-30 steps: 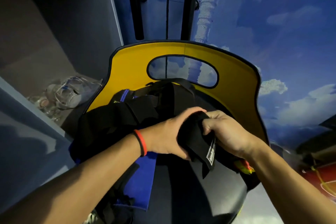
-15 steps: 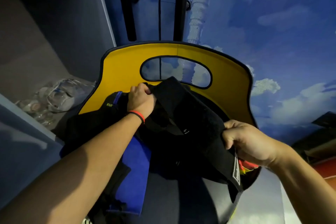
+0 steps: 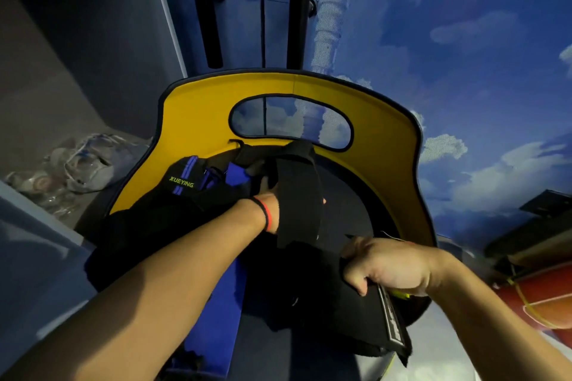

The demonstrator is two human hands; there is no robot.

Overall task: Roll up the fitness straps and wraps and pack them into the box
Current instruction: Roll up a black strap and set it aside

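The wide black fabric wrap lies on the dark seat before the yellow chair back with an oval cut-out, one end draped over the left hand, whose fingers are hidden, so its grip cannot be told. The right hand, fingers curled, grips the wrap's labelled other end near the chair back's right side. A black blue-striped strap lettered XUEYING lies toward the back's left side.

Right hand has pulled the black wrap away from left hand
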